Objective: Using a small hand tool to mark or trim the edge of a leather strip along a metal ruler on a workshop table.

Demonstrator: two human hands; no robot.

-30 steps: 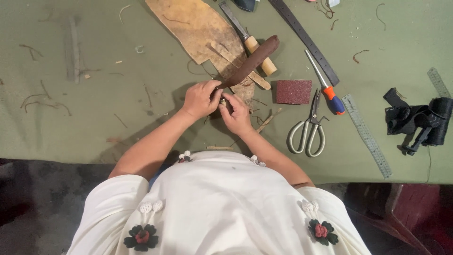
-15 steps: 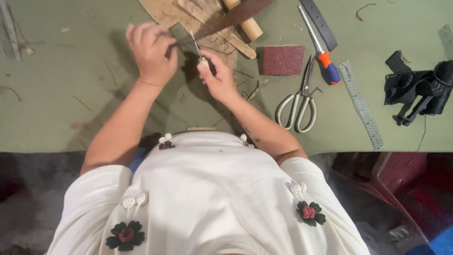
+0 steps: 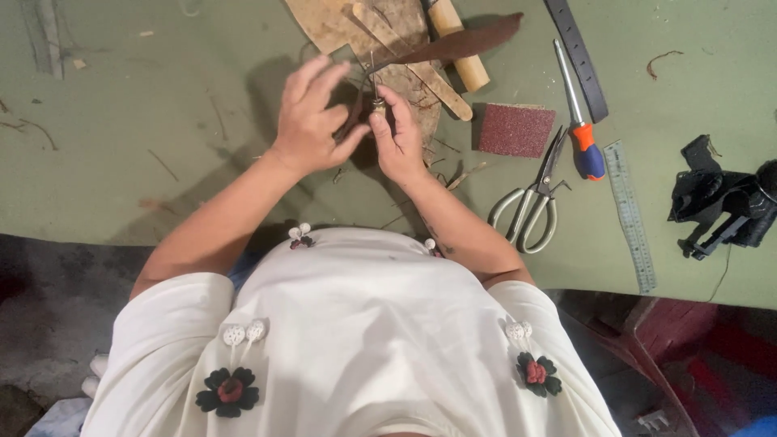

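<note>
Evidently mid-stitch, the right hand (image 3: 398,139) pinched a small needle-like tool (image 3: 375,91), fingers together, over the leather piece (image 3: 380,32) at twelve o'clock on the surface (image 3: 162,121), while the left hand (image 3: 314,117), fingers loosely apart, steadied it.

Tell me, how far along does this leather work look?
Done: pale cut pieces lie on the table. In hand: the left hand and right hand work a dark leather strip together. Left: can't tell; scissors and sandpaper block lie unused.
</note>
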